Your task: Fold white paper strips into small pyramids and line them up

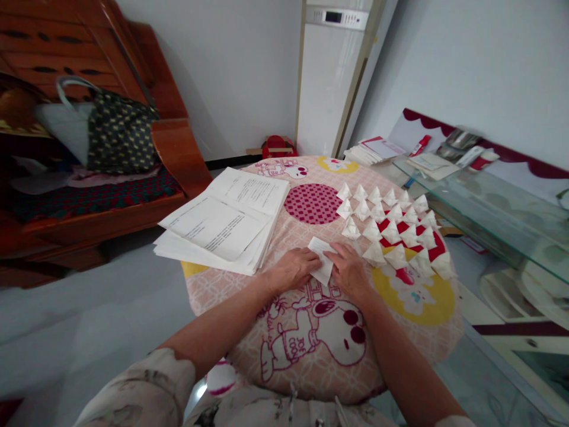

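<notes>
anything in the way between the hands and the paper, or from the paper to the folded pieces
Nothing visible separates the left hand or right hand from the paper; both touch it. Between paper and folded pieces, only the right hand is in the way.

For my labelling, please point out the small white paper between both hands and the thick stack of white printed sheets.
Small white paper (325, 271), head view: its middle.
Thick stack of white printed sheets (217, 225), head view: its top sheet.
</notes>
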